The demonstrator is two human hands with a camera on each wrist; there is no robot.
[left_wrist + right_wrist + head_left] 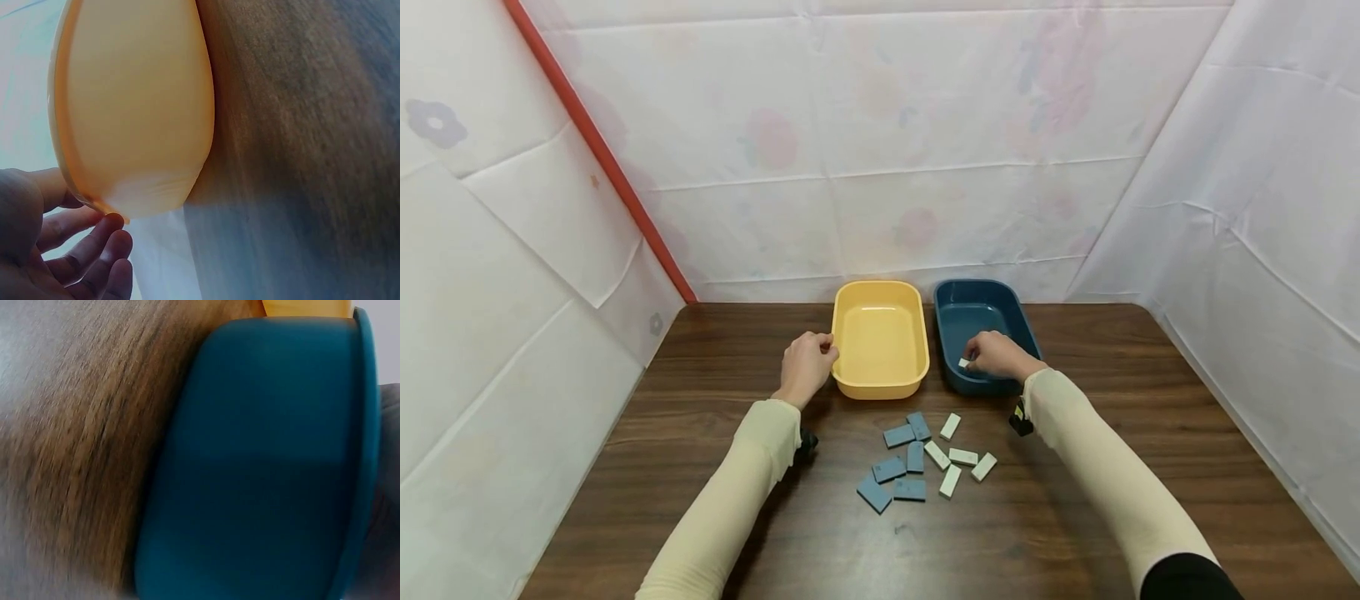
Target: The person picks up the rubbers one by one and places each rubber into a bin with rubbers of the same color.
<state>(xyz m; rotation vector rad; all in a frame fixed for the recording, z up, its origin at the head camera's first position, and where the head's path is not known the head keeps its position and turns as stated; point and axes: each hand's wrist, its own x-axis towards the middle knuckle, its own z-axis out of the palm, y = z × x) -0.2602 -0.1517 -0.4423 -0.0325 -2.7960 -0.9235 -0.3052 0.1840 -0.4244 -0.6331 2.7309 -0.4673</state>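
My left hand pinches the left rim of a yellow plastic bin; in the left wrist view its thumb and index finger meet at the rim of that bin. Over the dark blue bin, my right hand holds a small white block between its fingertips, inside the bin's outline. The right wrist view shows mostly the blue bin's outer wall, which hides the fingers and the block.
In front of the bins lie several grey-blue blocks and, to their right, several white blocks. All rest on a dark wooden table. White patterned sheets enclose the back and sides, with a red strip at the left.
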